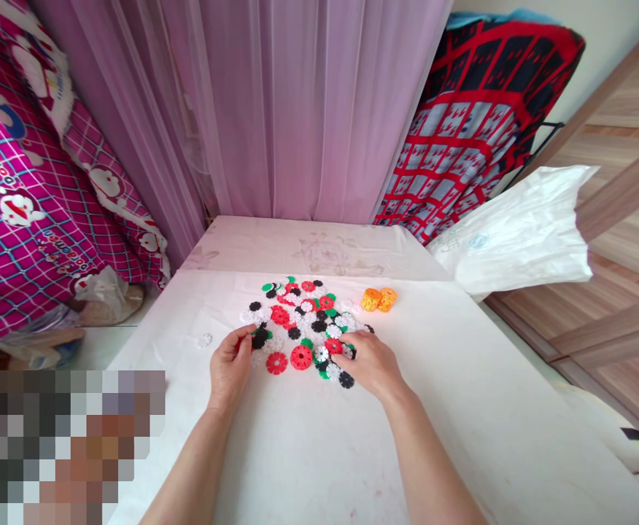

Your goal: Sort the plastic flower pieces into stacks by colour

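Observation:
A spread pile of notched plastic discs in red, black, white and green lies on the white table (308,452). At its left edge my left hand (230,370) is closed, thumb and fingers pinched on a red disc (239,345) that is partly hidden. Black discs (260,337) lie just beside those fingertips. On the right side of the pile, my right hand (373,362) has its thumb and fingertips around another red disc (333,346). A red stack (300,357) and a single flat red disc (276,363) lie between my hands.
Orange and yellow disc stacks (378,299) stand right of the pile. A lone white disc (204,340) lies to the left. A white plastic bag (521,233) hangs over the right back corner. Purple curtains (319,109) hang behind the table.

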A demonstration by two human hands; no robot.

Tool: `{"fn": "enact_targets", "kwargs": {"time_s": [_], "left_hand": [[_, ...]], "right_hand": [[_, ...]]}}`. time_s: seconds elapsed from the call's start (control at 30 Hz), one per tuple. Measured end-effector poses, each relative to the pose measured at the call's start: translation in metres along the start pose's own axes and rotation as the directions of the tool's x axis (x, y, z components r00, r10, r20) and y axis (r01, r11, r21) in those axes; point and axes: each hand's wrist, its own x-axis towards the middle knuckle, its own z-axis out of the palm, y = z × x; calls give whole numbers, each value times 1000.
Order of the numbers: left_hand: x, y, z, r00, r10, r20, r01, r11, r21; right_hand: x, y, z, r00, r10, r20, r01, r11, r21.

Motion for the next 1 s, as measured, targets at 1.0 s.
{"fn": "enact_targets", "kwargs": {"time_s": [1.0], "left_hand": [[-1,4,0,999,-38,15,38,999,7]], "right_hand": [[14,-9,18,991,125,-39,-110,954,280]]}}
